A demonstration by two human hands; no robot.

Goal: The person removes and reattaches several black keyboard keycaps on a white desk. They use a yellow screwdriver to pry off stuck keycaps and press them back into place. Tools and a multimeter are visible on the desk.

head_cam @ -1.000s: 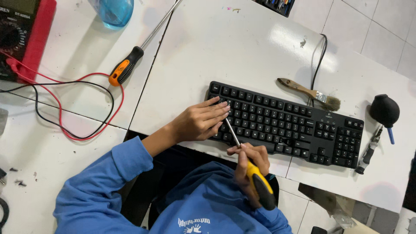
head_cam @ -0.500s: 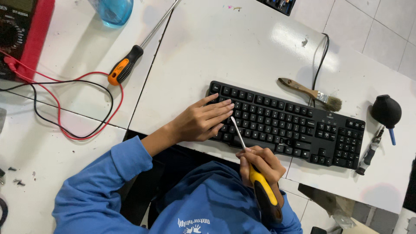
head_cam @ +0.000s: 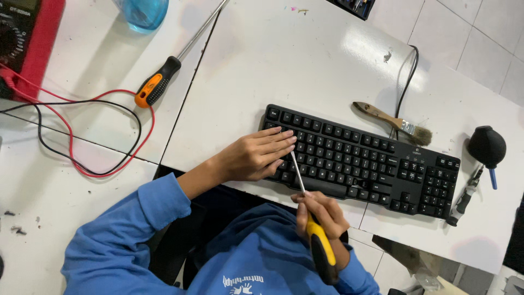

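Note:
A black keyboard point(head_cam: 376, 164) lies on the white table point(head_cam: 305, 65), its cable running off behind it. My left hand point(head_cam: 256, 155) rests flat on the keyboard's left end, fingers together over the keys. My right hand point(head_cam: 319, 213) grips a screwdriver with a yellow and black handle point(head_cam: 321, 248). Its thin metal shaft point(head_cam: 297, 172) slants up to the keys just by my left fingertips. Blue sleeves cover both arms.
A second, orange-handled screwdriver point(head_cam: 158, 82) lies at the upper left. A paintbrush point(head_cam: 393, 123) lies behind the keyboard. A black air blower point(head_cam: 487, 146) and a small tool point(head_cam: 464, 199) sit at the right. A red multimeter point(head_cam: 27, 38) with red and black leads point(head_cam: 82, 136) is at left, and a blue bottle point(head_cam: 144, 12) stands at the top.
My right hand has slid slightly down and right with the screwdriver, its tip staying at the keys. My left hand stays on the keyboard.

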